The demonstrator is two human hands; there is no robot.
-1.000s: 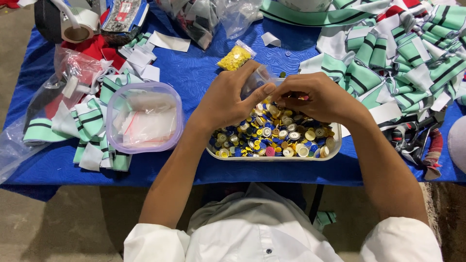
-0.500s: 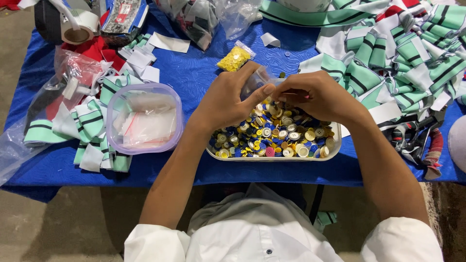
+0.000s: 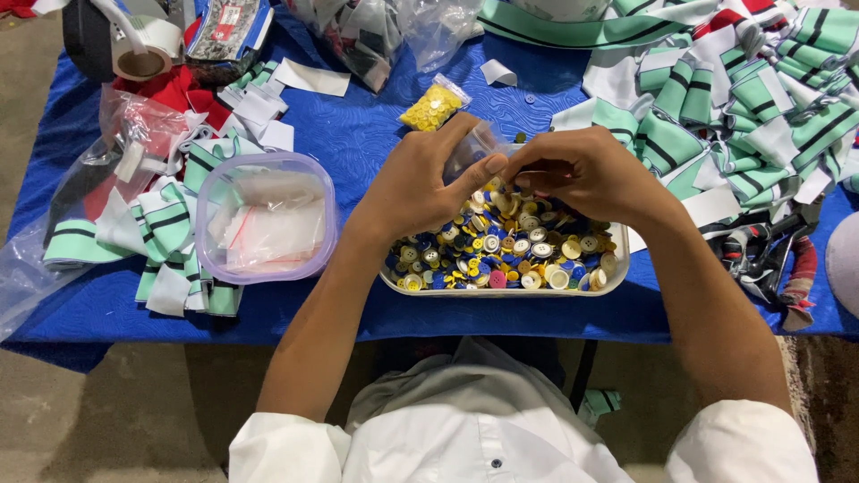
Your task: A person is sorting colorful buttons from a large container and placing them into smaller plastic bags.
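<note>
Nearest the camera, at the bottom of the frame, two bare forearms run up from white sleeves to a shallow tray [image 3: 394,279] just right of centre, heaped with loose buttons [image 3: 501,255] in yellow, blue, white and a few pink. Over its far edge the left hand [image 3: 420,183] is closed around a small clear bag [image 3: 472,148], thumb pressed along the bag's mouth, while the right hand [image 3: 586,174] is pinched shut, fingertips together at that mouth; what it grips is too small to see, most likely a single button. The buttons look light, hard and smooth, so they should slide and scatter easily and are best picked one at a time by the rim between thumb and forefinger. The bag looks thin, limp and slippery, and would be held by its upper edge so the opening stays wide. Left of the tray stands a lidded plastic tub [image 3: 265,219] with clear packets inside, among folded green striped cloth pieces [image 3: 165,219]. Farther up the blue surface [image 3: 358,125] lies a small packet of yellow buttons [image 3: 432,107]; a roll of tape [image 3: 148,49] sits at upper left, and more striped cloth [image 3: 743,98] fills the upper right. Against the earlier frames little differs: both hands hold the same pose over the tray, the fingers barely shifted, and nothing on the surface has moved.
</note>
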